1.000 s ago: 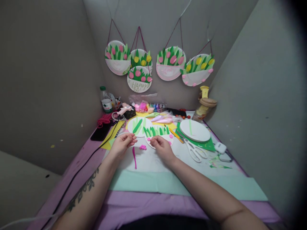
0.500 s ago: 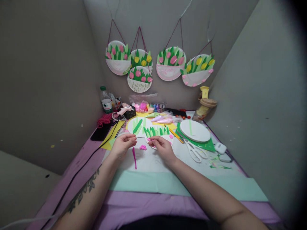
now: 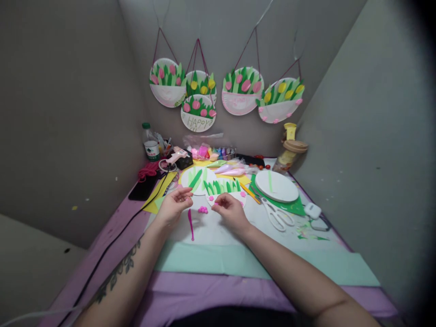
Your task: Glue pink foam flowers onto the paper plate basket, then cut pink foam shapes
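My right hand (image 3: 232,213) is closed in a pinch on a small bit of pink clay (image 3: 215,204), just in front of a paper plate craft (image 3: 221,198) with green paper leaves and pink clay flowers. Part of that plate is hidden behind the hand. My left hand (image 3: 175,205) hovers to the left with thumb and fingers slightly apart, and nothing shows between them. On the white sheet between the hands lies a cluster of pink clay balls (image 3: 203,210). A magenta clay tool (image 3: 191,225) rests below the left fingers.
White scissors (image 3: 276,217) and a yellow craft knife (image 3: 250,193) lie to the right, beside stacked paper plates (image 3: 282,188). A glue gun (image 3: 177,155), a phone (image 3: 143,188) and a bottle (image 3: 151,145) are at left. Finished plate baskets (image 3: 168,95) hang on the wall.
My right hand has shifted slightly, uncovering a pink flower on the plate's left side. My left thumb and fingers have moved a little further apart.
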`<state>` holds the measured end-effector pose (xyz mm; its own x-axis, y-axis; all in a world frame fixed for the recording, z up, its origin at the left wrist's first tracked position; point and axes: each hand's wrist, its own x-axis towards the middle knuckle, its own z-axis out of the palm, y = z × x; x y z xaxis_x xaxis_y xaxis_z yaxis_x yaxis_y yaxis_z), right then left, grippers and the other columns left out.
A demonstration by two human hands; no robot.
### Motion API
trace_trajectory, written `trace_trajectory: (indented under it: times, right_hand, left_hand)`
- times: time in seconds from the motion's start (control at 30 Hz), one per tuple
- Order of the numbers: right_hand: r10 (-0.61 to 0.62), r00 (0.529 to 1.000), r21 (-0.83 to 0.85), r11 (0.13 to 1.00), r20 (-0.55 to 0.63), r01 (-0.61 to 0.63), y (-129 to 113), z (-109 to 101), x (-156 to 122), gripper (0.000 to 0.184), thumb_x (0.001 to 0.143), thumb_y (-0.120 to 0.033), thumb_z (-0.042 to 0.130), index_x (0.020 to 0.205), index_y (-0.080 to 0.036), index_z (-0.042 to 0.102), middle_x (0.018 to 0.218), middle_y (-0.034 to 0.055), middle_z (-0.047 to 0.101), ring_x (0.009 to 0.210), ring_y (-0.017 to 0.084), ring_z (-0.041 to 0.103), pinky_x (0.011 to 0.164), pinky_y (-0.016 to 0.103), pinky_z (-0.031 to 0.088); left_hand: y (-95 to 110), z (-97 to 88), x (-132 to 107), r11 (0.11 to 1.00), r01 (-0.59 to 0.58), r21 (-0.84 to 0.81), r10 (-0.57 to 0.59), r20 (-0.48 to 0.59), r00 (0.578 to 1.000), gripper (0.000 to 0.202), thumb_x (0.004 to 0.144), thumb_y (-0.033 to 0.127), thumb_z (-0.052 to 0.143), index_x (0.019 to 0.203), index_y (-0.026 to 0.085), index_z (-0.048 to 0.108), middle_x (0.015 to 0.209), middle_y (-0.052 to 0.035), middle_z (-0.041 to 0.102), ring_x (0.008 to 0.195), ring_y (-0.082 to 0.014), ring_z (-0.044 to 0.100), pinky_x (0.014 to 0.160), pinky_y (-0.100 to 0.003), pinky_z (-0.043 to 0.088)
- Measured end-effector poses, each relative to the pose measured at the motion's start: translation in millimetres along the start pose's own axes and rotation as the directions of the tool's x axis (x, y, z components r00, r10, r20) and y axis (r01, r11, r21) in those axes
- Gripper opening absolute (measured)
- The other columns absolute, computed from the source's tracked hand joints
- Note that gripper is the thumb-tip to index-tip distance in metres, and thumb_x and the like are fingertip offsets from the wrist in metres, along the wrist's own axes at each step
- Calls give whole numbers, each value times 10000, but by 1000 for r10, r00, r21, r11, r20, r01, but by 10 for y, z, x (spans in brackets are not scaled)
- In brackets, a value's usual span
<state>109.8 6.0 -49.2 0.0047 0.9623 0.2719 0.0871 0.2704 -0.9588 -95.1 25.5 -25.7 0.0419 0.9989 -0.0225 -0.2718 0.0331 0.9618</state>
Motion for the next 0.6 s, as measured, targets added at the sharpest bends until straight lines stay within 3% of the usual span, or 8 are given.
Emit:
trace_trajectory:
  times: [0.17, 0.3, 0.47, 0.6]
  right_hand:
    - [51, 997, 82, 995, 52, -55, 68, 3, -7, 191, 811, -354, 579, 895, -216, 681, 849, 38, 689, 815, 190, 636, 753, 325, 492]
    - [14, 998, 70, 997, 55, -18, 58, 4, -8, 143, 792, -313, 604, 873, -213, 667, 870, 36, 674, 845, 187, 626, 784, 325, 481]
    - [-30, 999, 38, 999, 38, 29, 30, 4, 0, 128, 694, -271, 705, 757, -210, 612, 757, -12, 608, 704, 149, 563, 669, 274, 453]
    - [23, 998, 111, 993, 60, -29, 56, -7, 1, 159, 747, -333, 670, 748, -203, 579, 655, -32, 572, 612, 125, 523, 594, 254, 427]
  left_hand:
    - [15, -1, 8, 990, 91, -109, -90, 13, 996, 431, 576, 281, 832, 954, 151, 672, 877, -61, 706, 793, -140, 668, 766, -249, 520]
    - [24, -14, 15, 987, 55, -150, -48, 46, 998, 507, 537, 180, 846, 1001, 168, 642, 968, -64, 698, 894, -159, 669, 806, -246, 518]
    - [21, -22, 27, 992, 30, -126, -30, -1, 1000, 534, 483, 134, 865, 972, 159, 654, 903, -39, 695, 842, -125, 660, 799, -213, 506]
    - [19, -20, 42, 990, 39, -139, -43, -30, 999, 437, 553, 218, 847, 943, 153, 660, 856, -33, 698, 772, -104, 659, 749, -194, 509]
